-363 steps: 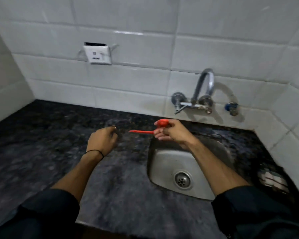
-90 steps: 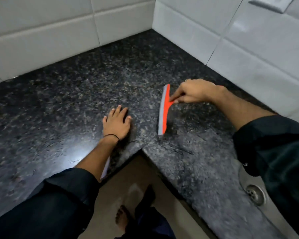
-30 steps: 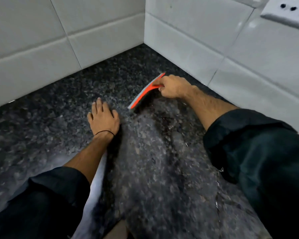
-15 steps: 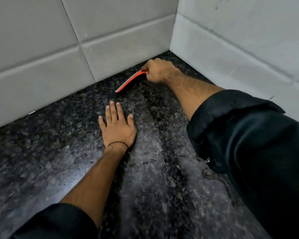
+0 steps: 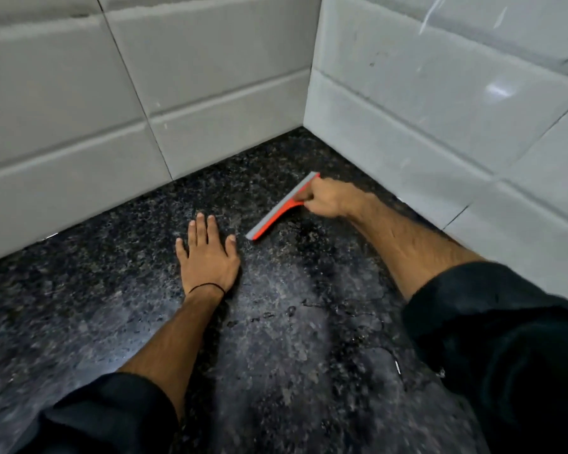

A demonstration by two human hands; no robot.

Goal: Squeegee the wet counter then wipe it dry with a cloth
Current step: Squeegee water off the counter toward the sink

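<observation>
One orange squeegee [image 5: 281,208], grey rubber blade, lying on wet speckled granite counter [image 5: 292,339] near tiled corner; my right hand [image 5: 328,199] gripping its handle, left hand [image 5: 209,253] pressing flat, fingers spread.

Open counter [image 5: 79,322] leftward, tiled walls [image 5: 210,77] closing the corner, left hand [image 5: 207,257] beside squeegee [image 5: 276,213]

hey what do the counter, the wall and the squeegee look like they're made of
Counter: polished stone, probably granite; dark speckled grain, glossy, with wet streaks. Wall: glazed ceramic tiles, pale grey and shiny, with grout lines. Squeegee: orange frame that looks like plastic, with a grey blade, likely rubber; the right hand grips its handle.
</observation>
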